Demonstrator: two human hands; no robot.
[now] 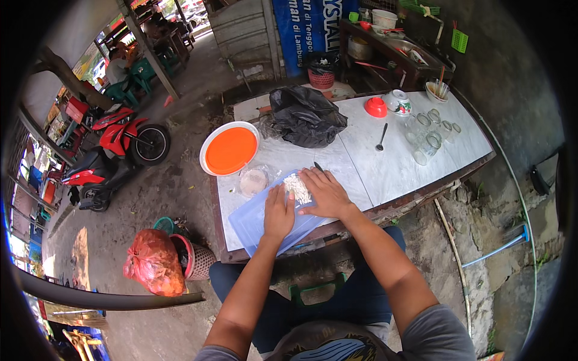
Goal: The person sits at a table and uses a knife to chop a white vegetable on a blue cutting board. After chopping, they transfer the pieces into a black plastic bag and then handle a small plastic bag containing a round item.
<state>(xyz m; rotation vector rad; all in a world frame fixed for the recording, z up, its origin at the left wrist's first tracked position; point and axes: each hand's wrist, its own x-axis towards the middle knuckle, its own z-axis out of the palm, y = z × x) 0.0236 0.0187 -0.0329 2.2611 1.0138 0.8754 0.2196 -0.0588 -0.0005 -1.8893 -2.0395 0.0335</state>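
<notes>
A small heap of white chopped pieces [296, 187] lies on a translucent blue plastic sheet or lid [250, 221] at the table's near side. My left hand [278, 213] rests along the heap's left edge, fingers together and thumb apart. From the right, my right hand [327, 193] lies flat against the pieces with its thumb spread. Neither hand grips anything. Just beyond my right fingers shows a dark handle [319, 166]; the rest of it is hidden. Left of the heap sits a clear plastic bag [254, 181] with a round pale item inside.
On the white tiled table [352, 167] are an orange-centred white container [230, 151], a black plastic bag [307, 117], a dark spoon [382, 137], a red bowl [375, 107] and several glass jars [431, 137]. A full red bag [156, 261] and a waste basket [198, 261] stand at left.
</notes>
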